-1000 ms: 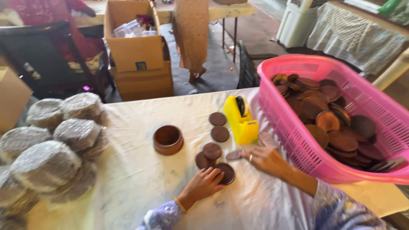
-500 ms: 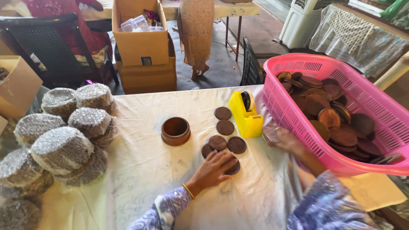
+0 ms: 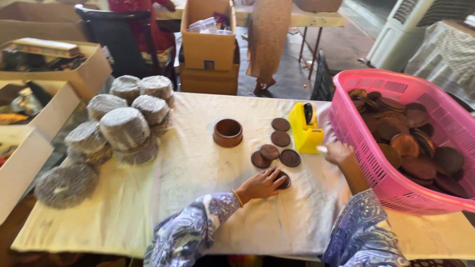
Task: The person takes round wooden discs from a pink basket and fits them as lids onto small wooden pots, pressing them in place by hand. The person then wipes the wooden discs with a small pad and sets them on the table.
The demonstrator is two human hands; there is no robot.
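Observation:
My left hand (image 3: 260,185) lies with spread fingers on a round brown disc (image 3: 285,181) on the white cloth-covered table (image 3: 198,198), pressing it down. Several more brown discs (image 3: 280,139) lie loose just beyond it. My right hand (image 3: 339,152) is at the front of a yellow tape dispenser (image 3: 303,132), its fingers pinched on a pale strip of tape (image 3: 321,148). Right of that hand stands a pink plastic basket (image 3: 371,168) full of brown discs (image 3: 418,165).
A brown wooden ring-shaped holder (image 3: 228,132) stands left of the loose discs. Several wrapped grey stacks (image 3: 123,129) crowd the table's left side. Open cardboard boxes (image 3: 54,74) sit at far left and behind (image 3: 208,47). A person (image 3: 267,39) stands past the table.
My right hand left the discs and went right to the tape dispenser. My left hand stayed on its disc. The view shifted, so the table contents appear further right.

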